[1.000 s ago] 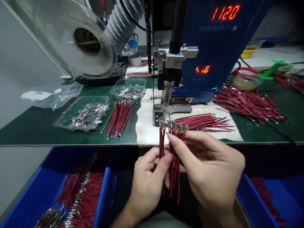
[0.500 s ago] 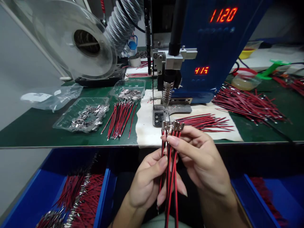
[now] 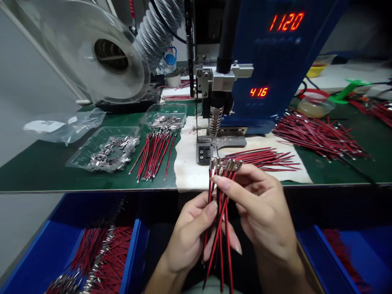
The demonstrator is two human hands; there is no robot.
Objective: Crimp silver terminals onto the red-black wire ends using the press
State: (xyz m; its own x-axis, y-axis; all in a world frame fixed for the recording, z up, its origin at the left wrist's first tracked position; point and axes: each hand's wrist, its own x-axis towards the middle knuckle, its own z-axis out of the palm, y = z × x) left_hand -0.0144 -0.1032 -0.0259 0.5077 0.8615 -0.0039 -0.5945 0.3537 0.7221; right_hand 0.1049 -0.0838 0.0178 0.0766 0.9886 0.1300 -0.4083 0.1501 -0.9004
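Observation:
Both hands hold one upright bundle of red-and-black wires (image 3: 221, 212) tipped with small metal caps, just in front of the bench edge. My left hand (image 3: 189, 237) pinches the bundle from the left with thumb and fingers. My right hand (image 3: 260, 212) is closed on it from the right, fingers curled round the upper part below the caps. The wire tails hang down between my wrists. Right behind the caps stands the blue press machine (image 3: 275, 61) with its spring-loaded head (image 3: 215, 116).
On the green bench lie a row of wires (image 3: 154, 154), clear trays of metal caps (image 3: 105, 149) (image 3: 167, 118), a white cloth (image 3: 190, 163), wire piles (image 3: 263, 158) (image 3: 318, 132) and a large clear reel (image 3: 101, 53). Blue bins (image 3: 92, 253) (image 3: 343, 261) below hold wires.
The spread wires have been gathered into a tighter bundle and slid lower in my hands, tails hanging further down. The lower red display flickered between 416 and 415.

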